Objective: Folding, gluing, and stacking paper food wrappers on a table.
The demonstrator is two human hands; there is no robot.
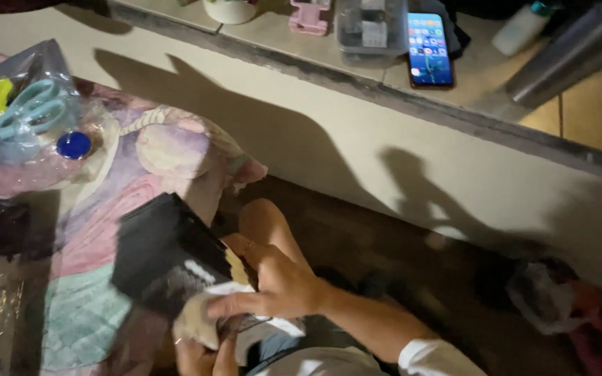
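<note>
My right hand (276,282) lies across a black box (165,254) with a white patterned edge, fingers pointing left and pressed on a pale cloth or paper (200,317) at the box's lower corner. My left hand (200,351) is below it at the bottom edge, mostly hidden, fingers curled under the same pale piece and the box. The box rests tilted on a pastel patterned cushion (155,150). My bare knee (266,219) shows just behind the right hand.
Teal scissors (29,111) and a blue cap (73,145) lie in a clear plastic bag at the left. On the ledge above sit a lit phone (428,49), a clear container (372,28), a pink holder (309,17) and a metal bottle (569,52). Crumpled bag (548,292) at right.
</note>
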